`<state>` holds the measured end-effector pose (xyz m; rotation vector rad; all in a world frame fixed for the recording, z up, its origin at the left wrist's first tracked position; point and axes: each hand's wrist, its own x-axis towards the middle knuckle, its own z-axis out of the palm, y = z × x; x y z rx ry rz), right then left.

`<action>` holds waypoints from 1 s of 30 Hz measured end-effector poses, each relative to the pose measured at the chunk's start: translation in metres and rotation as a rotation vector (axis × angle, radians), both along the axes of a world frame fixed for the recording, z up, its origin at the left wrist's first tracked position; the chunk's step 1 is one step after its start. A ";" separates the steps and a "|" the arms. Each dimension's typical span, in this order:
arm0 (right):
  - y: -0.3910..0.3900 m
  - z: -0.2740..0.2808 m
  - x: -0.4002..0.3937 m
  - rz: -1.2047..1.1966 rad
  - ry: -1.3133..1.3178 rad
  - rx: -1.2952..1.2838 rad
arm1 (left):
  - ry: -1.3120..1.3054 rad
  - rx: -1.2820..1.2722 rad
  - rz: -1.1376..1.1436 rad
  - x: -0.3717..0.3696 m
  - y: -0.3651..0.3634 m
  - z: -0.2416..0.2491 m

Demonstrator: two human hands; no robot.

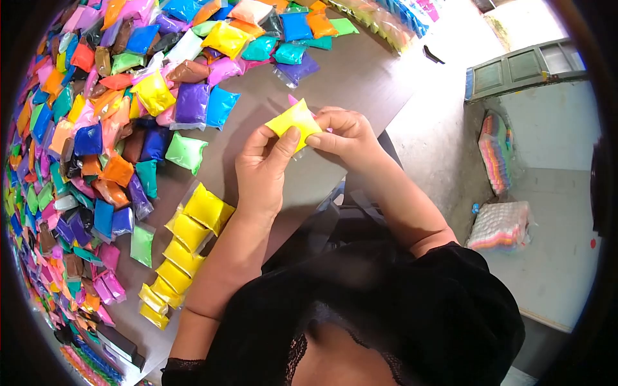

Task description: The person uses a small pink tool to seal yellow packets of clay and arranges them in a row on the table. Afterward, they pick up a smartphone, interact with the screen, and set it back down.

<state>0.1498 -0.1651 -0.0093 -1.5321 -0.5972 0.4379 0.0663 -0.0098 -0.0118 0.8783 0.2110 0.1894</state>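
Observation:
A small yellow packet (297, 121) in clear plastic is held up above the table between both hands. My left hand (262, 168) grips its left and lower side, thumb pressed on the front. At its right edge, my right hand (344, 134) pinches it between thumb and bent fingers. Bits of pink show at the packet's top and beside the right fingers; what they are I cannot make out. Beside my left forearm lies an overlapping row of several yellow packets (182, 255). A light green packet (187, 152) lies left of my left hand.
A large heap of multicoloured packets (116, 170) covers the left of the grey table (360, 71). A dark box (119, 344) sits at the lower left. Bundled pastel packs (499, 225) stand at the right, below a greenish panelled window or door (521, 67).

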 end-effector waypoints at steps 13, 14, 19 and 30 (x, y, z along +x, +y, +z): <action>-0.002 0.005 0.003 0.098 0.031 -0.053 | 0.031 -0.027 0.020 0.000 0.001 0.002; -0.002 0.006 0.003 0.110 -0.028 -0.074 | 0.011 -0.011 -0.019 0.000 0.002 0.003; -0.002 0.007 0.004 0.135 -0.120 -0.114 | -0.022 0.033 -0.073 0.000 0.005 0.001; -0.004 0.005 0.001 0.135 -0.035 -0.019 | -0.019 -0.030 -0.052 -0.004 0.005 0.002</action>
